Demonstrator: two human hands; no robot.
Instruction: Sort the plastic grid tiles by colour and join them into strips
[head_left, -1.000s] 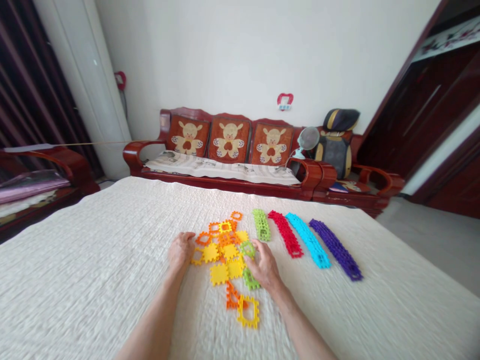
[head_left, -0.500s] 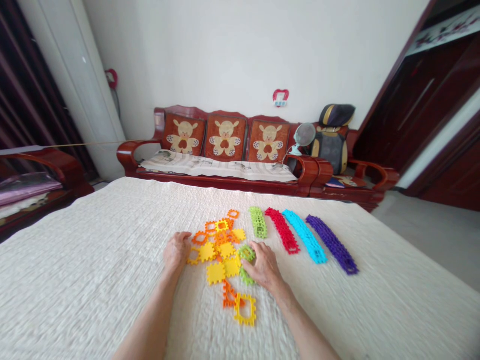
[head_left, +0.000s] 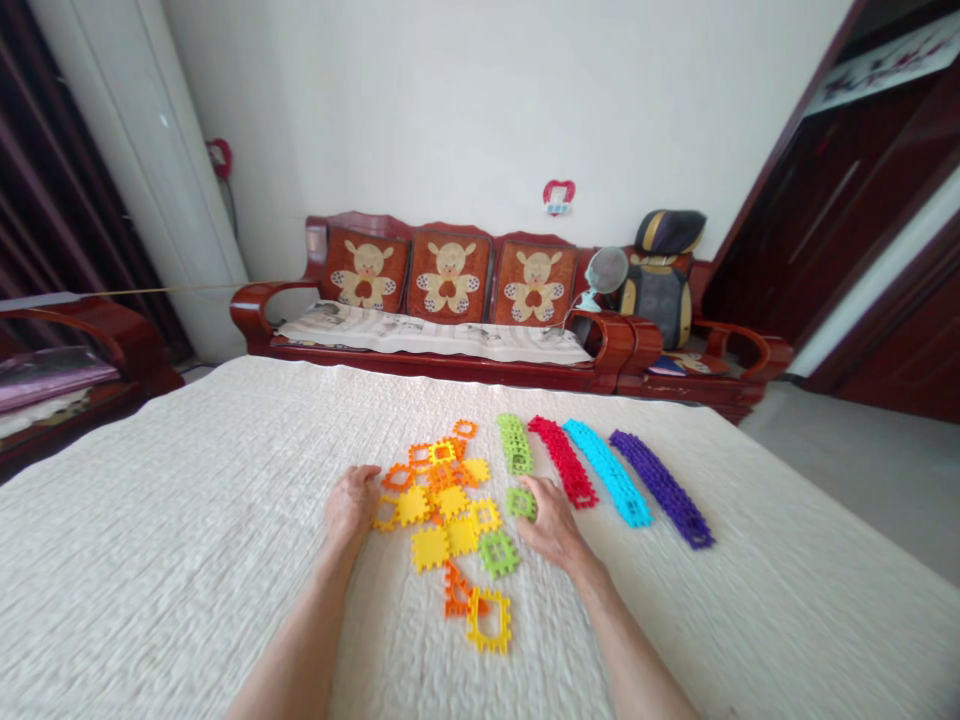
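Observation:
My right hand (head_left: 553,522) grips a green toothed puzzle tile (head_left: 520,503) between thumb and fingers, just below a row of overlapping green tiles (head_left: 515,443). Another green tile (head_left: 498,553) lies flat to the left of that hand. My left hand (head_left: 352,508) rests on the cloth with fingers loosely bent and apart, holding nothing. It is beside a yellow-orange frame tile (head_left: 385,513) at the left edge of the loose pile. Yellow tiles (head_left: 413,506) and orange tiles (head_left: 442,475) lie jumbled between my hands. A yellow frame tile (head_left: 489,620) lies nearest me.
Rows of red (head_left: 562,460), light blue (head_left: 607,470) and purple tiles (head_left: 663,488) lie to the right on the cream table cover (head_left: 225,520). Behind the table stands a wooden sofa (head_left: 442,365) with bear cushions (head_left: 448,275). A small fan (head_left: 606,270) is at its right.
My right hand has moved right and away from me, carrying one green tile out of the pile toward the green row. The other green tile is now uncovered. My left hand stays put.

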